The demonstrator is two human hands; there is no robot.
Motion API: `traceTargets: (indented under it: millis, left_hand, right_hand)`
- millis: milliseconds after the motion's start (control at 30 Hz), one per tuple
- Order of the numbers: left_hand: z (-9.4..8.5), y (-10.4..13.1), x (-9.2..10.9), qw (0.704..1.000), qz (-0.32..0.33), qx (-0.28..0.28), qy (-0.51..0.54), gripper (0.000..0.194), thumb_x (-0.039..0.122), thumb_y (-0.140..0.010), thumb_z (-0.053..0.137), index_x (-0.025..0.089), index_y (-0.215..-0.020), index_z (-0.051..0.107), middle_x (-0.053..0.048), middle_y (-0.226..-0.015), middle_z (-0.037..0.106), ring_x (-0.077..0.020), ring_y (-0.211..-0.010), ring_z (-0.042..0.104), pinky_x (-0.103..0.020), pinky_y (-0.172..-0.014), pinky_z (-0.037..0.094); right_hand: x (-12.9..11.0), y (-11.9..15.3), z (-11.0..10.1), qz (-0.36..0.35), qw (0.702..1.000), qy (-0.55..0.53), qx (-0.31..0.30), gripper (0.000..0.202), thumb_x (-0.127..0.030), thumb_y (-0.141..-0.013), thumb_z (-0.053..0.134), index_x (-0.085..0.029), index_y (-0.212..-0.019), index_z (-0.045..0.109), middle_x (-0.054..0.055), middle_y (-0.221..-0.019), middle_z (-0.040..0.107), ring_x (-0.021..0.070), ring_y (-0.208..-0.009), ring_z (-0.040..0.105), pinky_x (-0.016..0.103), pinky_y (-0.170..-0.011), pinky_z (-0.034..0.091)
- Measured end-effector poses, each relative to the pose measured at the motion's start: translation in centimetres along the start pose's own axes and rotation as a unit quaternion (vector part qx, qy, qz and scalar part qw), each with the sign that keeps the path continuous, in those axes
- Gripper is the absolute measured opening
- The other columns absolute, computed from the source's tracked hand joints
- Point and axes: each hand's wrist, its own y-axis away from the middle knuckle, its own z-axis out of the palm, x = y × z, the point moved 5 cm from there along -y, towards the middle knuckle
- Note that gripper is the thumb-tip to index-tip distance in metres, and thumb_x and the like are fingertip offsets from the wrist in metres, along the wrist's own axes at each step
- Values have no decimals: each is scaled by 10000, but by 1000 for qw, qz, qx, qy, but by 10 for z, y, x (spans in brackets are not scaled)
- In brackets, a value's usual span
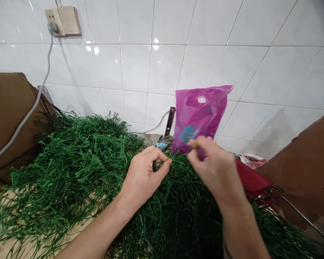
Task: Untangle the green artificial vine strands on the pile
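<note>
Green plastic-looking stems (91, 154) lie in a big tangled heap across the table. My left hand (148, 172) is over the middle of the heap, thumb and index finger pinched on a thin green stem. To its right, my right hand (213, 165) is raised in front of a purple bag (199, 115), thumb and fingers bent towards each other. Motion blurs its fingertips, and whether they hold anything cannot be made out. The two hands are apart.
Cardboard boxes stand at the left (10, 118) and right (307, 169). A red bag (251, 178) lies by the right one. A white cable (40, 90) hangs from a wall socket (62, 21). Behind is a white tiled wall (135, 64).
</note>
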Motion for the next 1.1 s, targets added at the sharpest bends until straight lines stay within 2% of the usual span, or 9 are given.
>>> traceTargets:
  millis: [100, 167, 233, 300, 467, 667, 867, 967, 1100]
  left_hand:
    - [-9, -1, -3, 995, -68, 7, 67, 153, 254, -888, 644, 173, -759, 648, 36, -672, 536, -105, -635, 461, -237, -596, 347]
    - [-11, -2, -5, 988, -103, 1, 117, 164, 308, -894, 638, 171, -810, 670, 28, -696, 555, -109, -647, 463, -240, -601, 353]
    - [-9, -2, -7, 982, -120, -10, 145, 184, 330, -902, 624, 165, -844, 684, 15, -730, 580, -114, -671, 476, -245, -626, 366]
    - [-5, -2, -10, 980, -121, -18, 157, 191, 331, -910, 612, 162, -861, 687, 5, -759, 598, -119, -691, 488, -251, -649, 378]
    - [1, -3, -15, 983, -85, -31, 162, 149, 307, -915, 620, 183, -909, 702, -6, -832, 616, -138, -773, 520, -269, -713, 397]
    - [-2, -3, -13, 991, -30, -29, 126, 116, 282, -931, 625, 202, -914, 708, -4, -835, 606, -138, -775, 526, -270, -692, 395]
    - [-4, -3, -5, 995, 19, -49, 81, 113, 259, -959, 595, 201, -944, 691, -1, -857, 624, -136, -807, 548, -264, -733, 406]
    - [-4, -3, -6, 994, -9, -55, 90, 152, 295, -984, 552, 197, -942, 661, 6, -839, 609, -129, -766, 526, -257, -698, 394]
    - [-3, -2, -9, 991, -46, -59, 111, 195, 348, -994, 528, 198, -932, 636, 19, -780, 561, -123, -699, 464, -254, -639, 363]
  right_hand:
    - [37, 1, -24, 154, 987, -20, 30, 69, -240, -788, 609, -218, -768, 672, 67, -824, 767, 255, -776, 721, 427, -762, 558]
    - [40, 1, -27, 178, 979, -103, 5, 83, -290, -789, 638, -222, -793, 686, 58, -824, 768, 236, -779, 726, 385, -730, 569]
    - [28, 1, -25, 151, 976, -154, -20, 92, -297, -801, 635, -223, -812, 691, 42, -830, 765, 211, -774, 724, 348, -713, 571]
    - [10, 0, -23, 113, 982, -149, -27, 82, -266, -823, 623, -226, -833, 694, 24, -843, 758, 190, -769, 715, 329, -722, 562]
    - [-24, -1, -35, 26, 997, -71, 19, 119, -200, -895, 599, -238, -942, 701, 0, -892, 749, 165, -798, 700, 303, -766, 557]
    - [-47, 0, -38, -85, 994, -53, 45, 211, -148, -966, 524, -209, -1058, 704, 64, -1124, 733, 193, -1140, 644, 372, -1057, 486]
    - [-46, 3, -17, -107, 994, 24, 9, 353, -156, -987, 470, -278, -1232, 692, 80, -1450, 549, 323, -1436, 361, 586, -1129, 375]
    - [-41, 2, -23, -79, 996, 10, 37, 371, -129, -983, 434, -250, -1229, 685, 99, -1384, 598, 306, -1371, 452, 569, -1117, 400]
    - [-42, -1, -36, -62, 997, -44, 30, 397, -63, -919, 399, -257, -1123, 680, 79, -1244, 676, 256, -1238, 586, 524, -1091, 445]
